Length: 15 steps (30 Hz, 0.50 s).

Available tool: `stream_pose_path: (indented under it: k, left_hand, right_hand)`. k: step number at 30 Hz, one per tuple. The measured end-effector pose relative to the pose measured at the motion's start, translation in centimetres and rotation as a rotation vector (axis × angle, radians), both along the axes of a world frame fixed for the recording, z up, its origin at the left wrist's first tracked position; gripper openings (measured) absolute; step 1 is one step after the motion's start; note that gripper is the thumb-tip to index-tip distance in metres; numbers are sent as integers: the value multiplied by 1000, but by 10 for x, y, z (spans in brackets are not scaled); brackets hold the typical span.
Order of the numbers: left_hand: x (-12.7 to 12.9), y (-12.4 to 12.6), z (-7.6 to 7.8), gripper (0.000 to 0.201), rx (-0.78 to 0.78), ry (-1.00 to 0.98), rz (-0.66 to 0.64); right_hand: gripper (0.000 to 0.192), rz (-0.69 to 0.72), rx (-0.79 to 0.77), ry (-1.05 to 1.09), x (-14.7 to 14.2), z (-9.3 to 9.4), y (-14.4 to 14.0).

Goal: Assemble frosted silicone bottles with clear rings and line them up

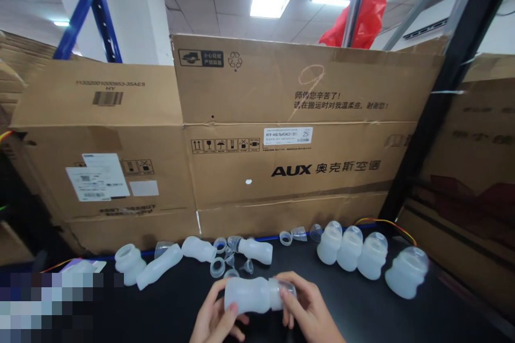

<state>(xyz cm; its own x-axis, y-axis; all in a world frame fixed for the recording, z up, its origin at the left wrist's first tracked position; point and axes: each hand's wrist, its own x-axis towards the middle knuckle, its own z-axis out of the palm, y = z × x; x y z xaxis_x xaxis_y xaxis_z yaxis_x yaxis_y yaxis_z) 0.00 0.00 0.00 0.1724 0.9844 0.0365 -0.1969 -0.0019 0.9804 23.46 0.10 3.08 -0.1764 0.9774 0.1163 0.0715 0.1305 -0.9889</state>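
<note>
I hold a translucent white silicone bottle (251, 295) sideways over the black tabletop (362, 305), low in the middle of the view. My left hand (215, 316) grips its wide body from below. My right hand (308, 305) closes around its right end, where a clear ring-shaped piece (281, 290) sits on the neck. Just beyond the bottle lie several small clear rings and funnel-shaped pieces (219, 266).
More silicone bottles lie on their sides at the left (159, 273) and centre (255, 251). Several stand in a row at the right (350, 247), with one larger (406, 273) at the end. Big cardboard boxes (289, 166) wall off the table's back. A black post (434, 102) rises at the right.
</note>
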Motion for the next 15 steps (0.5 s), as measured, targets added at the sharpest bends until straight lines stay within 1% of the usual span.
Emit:
stream_pose_path:
  k: [2,4,7,9,11,12,14,15]
  left_hand:
    - [1,-1,-8,74,143,34,26]
    - [3,-1,-18,73,254,102,71]
    - [4,1,-28,64,401,315,169]
    - [1,4,-31,53,545,546,255]
    - [-4,6,-31,43,683,796,324]
    - [-7,8,-30,42,734,910,345]
    - [-15,12,-28,44,798,1087,348]
    - [-18,14,-27,45,827,1147,326]
  right_hand:
    - [74,-18,-57,29,-1,1,2]
    - [76,-38,-85,52,-1,1,5]
    - [67,-90,-30,22,6,3,5]
    - [55,-194,80,-42,15,4,3]
    - [46,-334,241,-151,26,7,1]
    - [42,-397,330,-220,33,8,1]
    - [35,-496,499,-375,45,11,3]
    - [33,-533,568,-455,51,12,5]
